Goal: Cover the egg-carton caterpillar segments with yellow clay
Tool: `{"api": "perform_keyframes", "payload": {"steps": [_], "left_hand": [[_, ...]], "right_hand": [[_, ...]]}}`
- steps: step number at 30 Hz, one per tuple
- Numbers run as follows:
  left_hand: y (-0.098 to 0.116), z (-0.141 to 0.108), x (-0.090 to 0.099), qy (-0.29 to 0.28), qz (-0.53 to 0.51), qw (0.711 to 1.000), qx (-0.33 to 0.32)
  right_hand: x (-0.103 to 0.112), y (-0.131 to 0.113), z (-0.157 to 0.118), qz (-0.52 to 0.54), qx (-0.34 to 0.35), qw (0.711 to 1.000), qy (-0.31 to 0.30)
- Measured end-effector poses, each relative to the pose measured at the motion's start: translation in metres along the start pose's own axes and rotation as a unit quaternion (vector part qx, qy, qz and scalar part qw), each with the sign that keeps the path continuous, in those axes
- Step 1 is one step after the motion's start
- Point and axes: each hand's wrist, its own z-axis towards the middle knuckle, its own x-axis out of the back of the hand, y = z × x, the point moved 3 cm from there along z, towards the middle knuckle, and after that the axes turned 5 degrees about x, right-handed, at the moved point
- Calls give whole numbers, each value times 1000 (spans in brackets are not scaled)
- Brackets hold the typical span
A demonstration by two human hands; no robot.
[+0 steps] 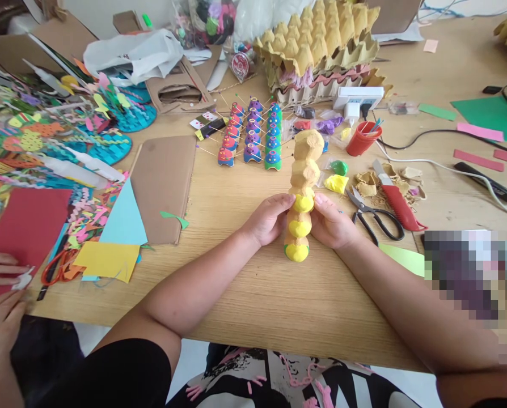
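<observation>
Between both hands I hold an egg-carton strip (307, 175), a row of tan bumps pointing away from me. Its nearer bumps are covered with bright yellow clay (299, 228), and a bit of green shows at the near end. My left hand (271, 220) grips the strip's left side, thumb at the yellow middle bump. On the opposite side, my right hand (330, 220) closes on it in the same way. Just beyond lie a lump of yellow clay (336, 183) and a lump of green clay (339, 167).
Painted caterpillars (252, 133) with pins stand behind. Scissors (376, 215), a red-handled knife (396, 198) and a red cup (364, 139) are at right. Egg trays (317, 42) and a power strip (358, 96) stand at the back. Another person's hands (2, 277) work on red paper at far left.
</observation>
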Motion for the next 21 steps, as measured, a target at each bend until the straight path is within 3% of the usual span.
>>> {"api": "perform_keyframes", "payload": {"steps": [13,21], "left_hand": [[-2,0,3,-13,-21,1000,14],[0,0,-1,12,-9,999,28]], "right_hand": [[-2,-2,-2,4,-2,1000,20],[-8,-3,-3,-22,-19,1000,2]]}}
